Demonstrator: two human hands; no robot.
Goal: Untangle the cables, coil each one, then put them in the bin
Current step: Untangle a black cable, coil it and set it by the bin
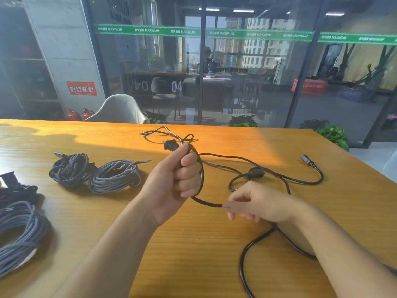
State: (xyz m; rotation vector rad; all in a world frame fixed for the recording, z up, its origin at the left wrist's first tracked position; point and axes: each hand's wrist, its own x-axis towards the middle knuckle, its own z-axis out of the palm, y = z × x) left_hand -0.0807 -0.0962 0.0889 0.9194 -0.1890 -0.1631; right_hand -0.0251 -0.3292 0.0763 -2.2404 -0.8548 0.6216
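Note:
My left hand (178, 179) is raised over the middle of the wooden table (193, 244), closed around a black power cable (279, 175) near its plug (170, 145). From that fist the cable curves down to my right hand (257, 204), which pinches it with blurred fingers. The rest of the black cable sprawls loose to the right, ending in a connector (307, 160), and another stretch trails off the near edge. A thin grey cable (159, 131) lies tangled behind the plug. Two coiled braided cables, one dark (71, 168) and one grey (116, 176), rest at left.
A larger grey coil (19, 233) lies at the left edge, partly on something white. A black object with cords (15, 186) sits above it. A white chair (120, 108) stands behind the table. A glass wall and potted plants lie beyond the far edge.

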